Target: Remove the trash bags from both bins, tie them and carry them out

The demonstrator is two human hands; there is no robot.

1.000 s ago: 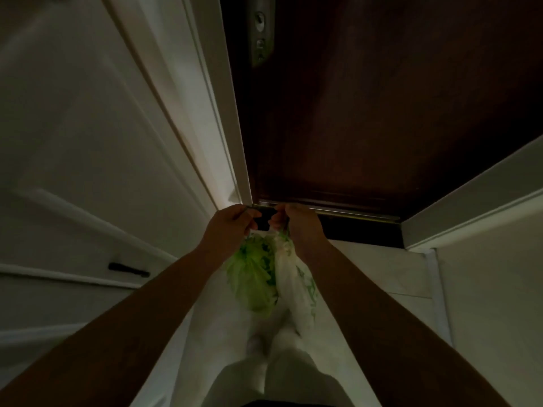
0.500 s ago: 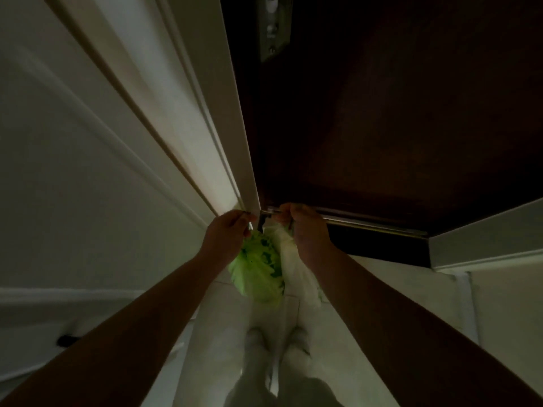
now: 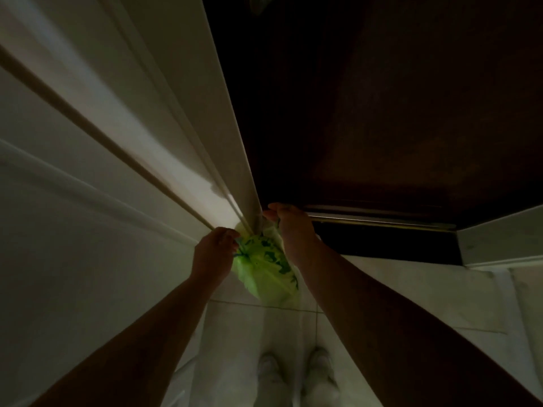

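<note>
A light green trash bag (image 3: 264,274) with dark green print hangs between my two hands, low above the floor in dim light. My left hand (image 3: 216,254) grips the bag's gathered top from the left. My right hand (image 3: 289,230) holds the white plastic top of the bag from the right, fingers curled over it. Whether a second bag hangs behind the green one I cannot tell.
A dark brown door (image 3: 382,113) stands straight ahead with a metal strip (image 3: 367,220) at its foot. A white door frame (image 3: 205,127) and white panelled wall run along the left. Pale tiled floor (image 3: 411,304) and my white shoes (image 3: 296,374) lie below.
My view has drawn closer to the door and tilted down. Both hands stay on the bag top, my left hand now a little lower than my right.
</note>
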